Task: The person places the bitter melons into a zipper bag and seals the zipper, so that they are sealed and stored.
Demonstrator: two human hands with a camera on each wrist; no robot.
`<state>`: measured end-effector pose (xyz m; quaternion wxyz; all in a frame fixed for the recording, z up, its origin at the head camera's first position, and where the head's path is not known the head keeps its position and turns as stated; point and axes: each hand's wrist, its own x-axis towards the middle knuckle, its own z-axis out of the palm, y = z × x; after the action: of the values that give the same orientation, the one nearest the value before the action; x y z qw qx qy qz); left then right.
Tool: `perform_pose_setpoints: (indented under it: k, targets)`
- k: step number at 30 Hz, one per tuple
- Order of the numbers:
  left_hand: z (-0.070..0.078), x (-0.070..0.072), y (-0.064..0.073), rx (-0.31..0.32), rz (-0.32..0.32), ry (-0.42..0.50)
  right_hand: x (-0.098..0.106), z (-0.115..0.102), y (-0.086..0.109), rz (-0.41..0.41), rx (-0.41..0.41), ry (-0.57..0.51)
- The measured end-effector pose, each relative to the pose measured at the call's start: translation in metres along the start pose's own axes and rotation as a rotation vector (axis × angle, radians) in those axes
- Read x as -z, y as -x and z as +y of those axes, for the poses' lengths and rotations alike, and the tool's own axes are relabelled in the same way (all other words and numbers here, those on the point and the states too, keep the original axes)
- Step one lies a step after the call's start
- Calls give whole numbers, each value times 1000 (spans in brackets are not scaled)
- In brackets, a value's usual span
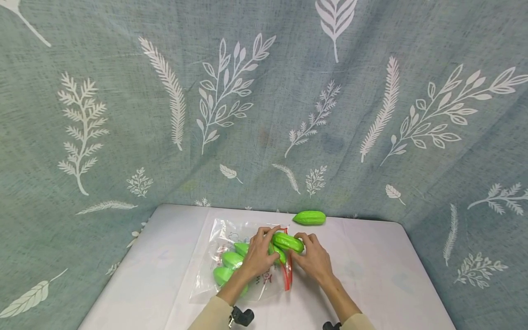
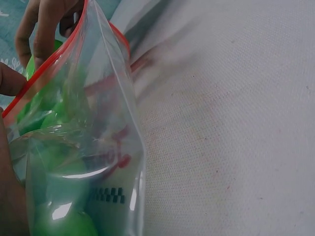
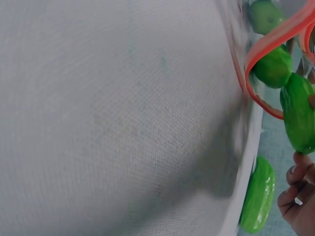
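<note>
My right hand [image 1: 315, 259] pinches the near end of a ridged green cucumber [image 1: 287, 241] at the mouth of a clear zip bag [image 1: 206, 286]. The left hand [image 1: 259, 252] holds the bag at its red-edged mouth, fingers and thumb spread along the rim. Several green cucumbers [image 1: 232, 260] lie inside the bag, partly covered by that hand. In the right wrist view the held cucumber [image 3: 298, 115] reaches the red strip [image 3: 275, 39], its far end beside another cucumber in the opening. The left wrist view shows the red rim [image 2: 54, 54] standing up, with green shapes blurred behind plastic.
One more cucumber [image 1: 309, 218] lies near the far edge of the white table [image 1: 371, 270], just beyond the right hand. A green-grey cloth [image 1: 264, 114] with white leaf prints hangs behind and at both sides.
</note>
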<state>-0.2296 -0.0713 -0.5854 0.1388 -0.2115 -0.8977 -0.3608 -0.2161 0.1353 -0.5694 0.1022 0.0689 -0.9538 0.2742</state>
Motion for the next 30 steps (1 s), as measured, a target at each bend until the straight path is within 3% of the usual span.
perform_pose_setpoints:
  k: [19, 30]
  targets:
    - [-1, 0, 0, 33, -39, -18, 4, 4, -4, -90, 9, -72]
    - [-3, -2, -2, -11, -21, -20, 5, 5, -4, -98, 49, -99]
